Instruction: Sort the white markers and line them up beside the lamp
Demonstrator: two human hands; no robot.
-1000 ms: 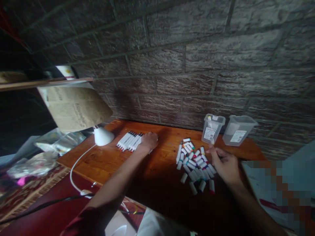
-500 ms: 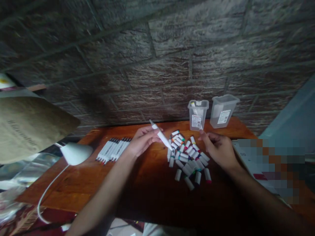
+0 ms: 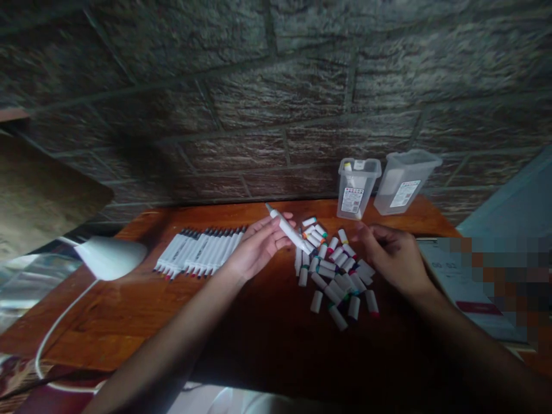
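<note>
My left hand (image 3: 264, 244) is closed on a white marker (image 3: 290, 233) with no caps on its ends. The marker slants across my fingers, its grey tip toward the wall and its lower end over the loose caps. Those white marker caps (image 3: 328, 265), with coloured ends, lie in a scattered heap between my hands. My right hand (image 3: 390, 253) is right of the heap, thumb and forefinger pinched together; what they hold, if anything, I cannot make out. Left of my left hand, uncapped white markers (image 3: 202, 251) lie side by side in a row.
Two clear plastic containers (image 3: 357, 190) stand by the stone wall (image 3: 241, 115); the left one has a yellow-tipped item inside. A white lamp (image 3: 112, 259) with a cord is at the left of the wooden table (image 3: 129, 322). Papers (image 3: 470, 305) lie at the right.
The view has shifted, showing more of the marker row. My left hand keeps the marker, tilted slightly differently. My right hand is still pinched; a small pale bit at its fingertips no longer shows clearly.
</note>
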